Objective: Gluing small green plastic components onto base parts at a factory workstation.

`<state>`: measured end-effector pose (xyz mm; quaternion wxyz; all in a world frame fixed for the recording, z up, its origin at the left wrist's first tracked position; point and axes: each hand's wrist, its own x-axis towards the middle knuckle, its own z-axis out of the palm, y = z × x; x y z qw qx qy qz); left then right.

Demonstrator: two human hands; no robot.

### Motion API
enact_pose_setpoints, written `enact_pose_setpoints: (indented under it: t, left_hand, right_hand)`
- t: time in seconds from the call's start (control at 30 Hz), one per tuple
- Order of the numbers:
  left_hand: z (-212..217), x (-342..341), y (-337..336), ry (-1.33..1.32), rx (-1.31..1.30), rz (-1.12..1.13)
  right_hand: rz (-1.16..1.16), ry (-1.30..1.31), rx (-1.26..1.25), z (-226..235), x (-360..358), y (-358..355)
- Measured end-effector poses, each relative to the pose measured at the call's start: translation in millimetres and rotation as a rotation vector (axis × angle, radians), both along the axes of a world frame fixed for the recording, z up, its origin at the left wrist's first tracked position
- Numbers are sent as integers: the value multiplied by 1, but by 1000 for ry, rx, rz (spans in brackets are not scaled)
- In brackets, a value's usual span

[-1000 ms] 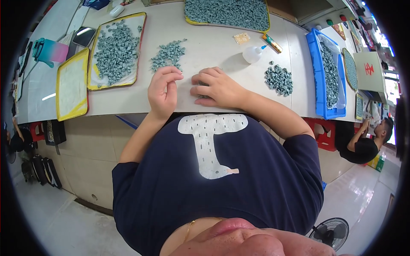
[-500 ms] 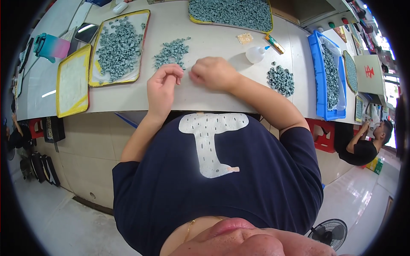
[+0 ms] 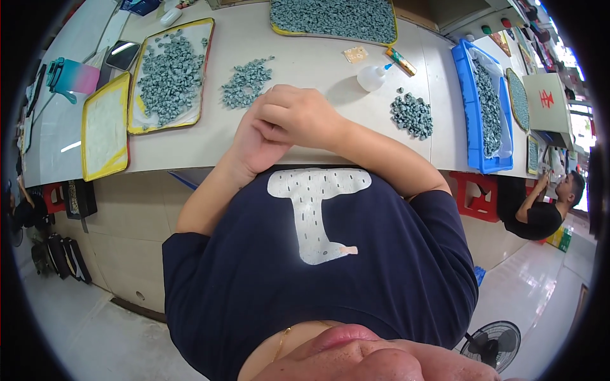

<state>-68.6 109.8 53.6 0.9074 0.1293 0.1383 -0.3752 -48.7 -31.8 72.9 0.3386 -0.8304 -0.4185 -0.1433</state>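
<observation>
Nearest pieces: loose scatter of small grey-green pieces (image 3: 244, 87) on the tabletop (image 3: 171, 149), just beyond your hands and a bit to the left. Can't tell if your fingertips touch its near edge. Your right hand (image 3: 304, 115) is lapped over your left hand (image 3: 259, 143), both in front of your chest at the near part of the tabletop. Grip: hands pressed together, fingers curled in; whether anything is pinched inside is hidden, cannot tell.

Left of the scatter, you have a yellow-edged tray (image 3: 134, 111) with a white liner and a heap of the same pieces. Beside that, a second yellow-edged tray (image 3: 105, 130), bare pale surface. Farther left, a dark phone (image 3: 123, 55) and a teal-to-pink drinking bottle (image 3: 73, 76).

To your right, a small compact pile (image 3: 412, 116) of grey-green pieces. Behind it, a translucent squeeze bottle (image 3: 370, 79) with blue tip, an orange-and-green tube (image 3: 401, 61), a small tan card (image 3: 356, 54). Far side, a big full tray (image 3: 279, 30). Right end, a blue bin (image 3: 469, 105) holding more pieces. Beyond, a co-worker (image 3: 540, 213) in black sits by a red stool (image 3: 476, 198).
</observation>
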Motion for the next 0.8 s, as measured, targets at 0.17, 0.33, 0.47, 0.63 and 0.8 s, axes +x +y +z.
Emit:
enact_pose_setpoints:
  t: [0.17,0.33,0.47,0.63,0.8]
  left_hand:
    - [-16,4,15,-31,102,49]
    - [-19,1,30,-335,483,156]
    - [-27,31,77,-11,-166,196]
    - [-23,83,177,-337,919,802]
    - [-27,109,204,-872,1970,811]
  right_hand:
    - [81,-22,43,1,-2,8]
    - [169,1,37,7,2,18]
    - [29,54,102,-8,8,1]
    - [-415,152,-249,-27,-1,-22]
    - [-416,152,-279,-38,-3,-15]
